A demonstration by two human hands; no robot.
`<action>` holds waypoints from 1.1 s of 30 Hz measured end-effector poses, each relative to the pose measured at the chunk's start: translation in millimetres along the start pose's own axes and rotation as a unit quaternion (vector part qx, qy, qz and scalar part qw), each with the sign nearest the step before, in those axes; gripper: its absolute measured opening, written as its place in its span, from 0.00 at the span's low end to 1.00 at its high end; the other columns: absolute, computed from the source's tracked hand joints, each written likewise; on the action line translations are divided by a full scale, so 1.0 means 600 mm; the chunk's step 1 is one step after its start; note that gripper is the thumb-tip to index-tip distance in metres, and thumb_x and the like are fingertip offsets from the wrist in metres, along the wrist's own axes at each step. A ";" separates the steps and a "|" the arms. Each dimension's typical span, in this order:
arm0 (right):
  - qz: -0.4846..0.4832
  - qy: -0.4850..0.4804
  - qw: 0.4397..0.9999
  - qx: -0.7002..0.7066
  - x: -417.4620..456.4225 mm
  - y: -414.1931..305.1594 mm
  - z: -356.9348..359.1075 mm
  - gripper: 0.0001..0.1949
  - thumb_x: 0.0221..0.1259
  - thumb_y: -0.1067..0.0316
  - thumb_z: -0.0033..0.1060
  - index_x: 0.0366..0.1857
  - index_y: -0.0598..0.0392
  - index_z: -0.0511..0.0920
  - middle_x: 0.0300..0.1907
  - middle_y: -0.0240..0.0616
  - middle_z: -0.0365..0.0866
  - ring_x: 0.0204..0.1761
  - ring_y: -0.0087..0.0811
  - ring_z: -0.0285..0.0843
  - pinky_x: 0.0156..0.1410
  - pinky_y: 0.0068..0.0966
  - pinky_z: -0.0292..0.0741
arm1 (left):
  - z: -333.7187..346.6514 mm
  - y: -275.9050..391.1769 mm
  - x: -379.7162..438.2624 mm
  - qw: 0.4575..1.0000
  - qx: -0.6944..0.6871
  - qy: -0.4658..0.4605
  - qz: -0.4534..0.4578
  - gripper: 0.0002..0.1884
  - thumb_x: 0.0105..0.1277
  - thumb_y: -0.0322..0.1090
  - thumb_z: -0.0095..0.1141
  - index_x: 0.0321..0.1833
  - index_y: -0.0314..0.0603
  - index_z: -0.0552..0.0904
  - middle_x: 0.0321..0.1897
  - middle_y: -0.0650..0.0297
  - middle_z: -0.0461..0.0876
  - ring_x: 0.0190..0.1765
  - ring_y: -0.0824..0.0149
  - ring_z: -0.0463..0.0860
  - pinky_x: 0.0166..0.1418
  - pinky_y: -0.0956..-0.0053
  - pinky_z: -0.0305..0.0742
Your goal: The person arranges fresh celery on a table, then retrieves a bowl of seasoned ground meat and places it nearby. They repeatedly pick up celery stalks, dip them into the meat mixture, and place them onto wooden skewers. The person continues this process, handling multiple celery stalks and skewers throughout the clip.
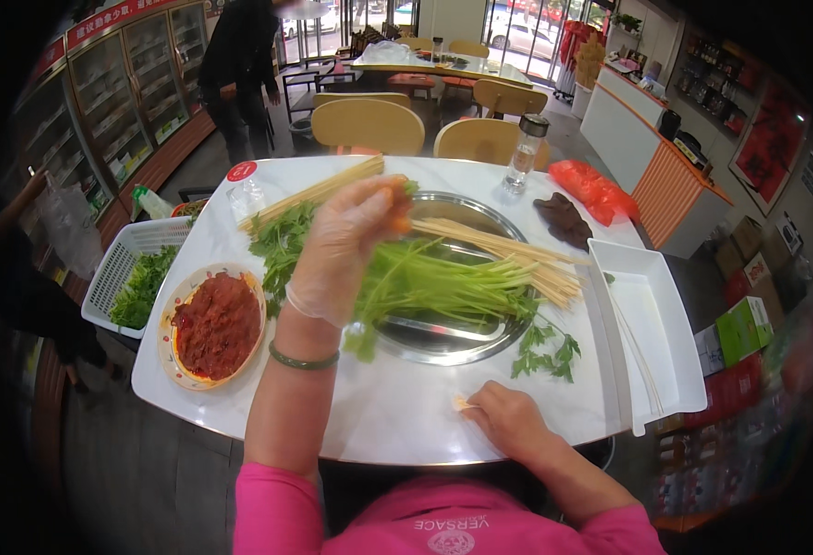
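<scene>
My left hand [354, 225] wears a clear plastic glove and is raised over the table, its fingertips stained orange. The fingers are closed on a blurred bit of green herb [411, 186]. Low at the near table edge, my bare right hand [507, 416] grips a small pale piece [459, 403] that I cannot identify. Beneath the left hand lies a bunch of leafy green stems [448, 281] across the round metal pot [441, 355] set into the table. Left of my forearm is a patterned plate [166, 326] of red, sauce-coated meat [216, 326].
Bamboo skewers lie at the back left [316, 189] and right of centre [503, 253]. A white tray [680, 333] holds thin sticks. A glass bottle [523, 152], a dark cloth-like thing [563, 218] and a red plastic bag [590, 191] stand behind. Two people stand at left.
</scene>
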State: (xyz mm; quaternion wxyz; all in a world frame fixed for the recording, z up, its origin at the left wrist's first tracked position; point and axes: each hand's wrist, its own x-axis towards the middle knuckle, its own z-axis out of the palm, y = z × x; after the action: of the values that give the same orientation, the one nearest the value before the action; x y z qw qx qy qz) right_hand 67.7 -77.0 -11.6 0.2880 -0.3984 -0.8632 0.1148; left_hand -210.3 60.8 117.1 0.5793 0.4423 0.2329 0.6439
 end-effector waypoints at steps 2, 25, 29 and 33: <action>-0.002 0.022 1.000 -0.016 -0.007 0.007 -0.001 0.07 0.62 0.68 0.71 0.37 0.52 0.80 0.32 0.41 0.76 0.33 0.46 0.82 0.35 0.41 0.79 | 0.002 -0.008 0.009 1.000 -0.014 -0.007 -0.001 0.14 0.80 0.32 0.60 0.62 0.32 0.84 0.57 0.57 0.88 0.56 0.67 0.87 0.57 0.76 0.86; 0.069 -0.005 0.998 0.012 0.020 -0.026 -0.039 0.09 0.62 0.67 0.73 0.44 0.53 0.86 0.42 0.40 0.85 0.41 0.45 0.84 0.47 0.38 0.80 | -0.017 -0.005 0.049 0.999 -0.023 0.016 0.035 0.15 0.81 0.34 0.58 0.64 0.34 0.85 0.50 0.62 0.87 0.54 0.71 0.85 0.59 0.78 0.80; 0.047 -0.024 0.998 0.038 0.005 -0.007 -0.023 0.08 0.64 0.65 0.72 0.43 0.51 0.86 0.43 0.38 0.85 0.42 0.45 0.84 0.47 0.40 0.79 | -0.028 -0.013 0.059 0.999 -0.042 -0.015 0.025 0.16 0.80 0.32 0.59 0.66 0.33 0.80 0.57 0.58 0.87 0.55 0.69 0.87 0.59 0.76 0.84; 0.053 -0.045 0.997 0.036 -0.004 -0.004 -0.025 0.07 0.65 0.64 0.73 0.41 0.51 0.86 0.43 0.37 0.85 0.42 0.45 0.84 0.46 0.39 0.79 | -0.034 -0.017 0.059 0.998 -0.049 -0.013 0.031 0.16 0.80 0.31 0.60 0.65 0.32 0.80 0.56 0.57 0.87 0.55 0.69 0.88 0.56 0.77 0.86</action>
State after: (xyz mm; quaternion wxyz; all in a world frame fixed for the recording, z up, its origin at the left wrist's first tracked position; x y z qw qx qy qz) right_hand 76.3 -80.9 0.5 0.2563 -0.4277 -0.8481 0.1790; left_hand -219.6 101.0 109.6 0.5830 0.4289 0.1799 0.6662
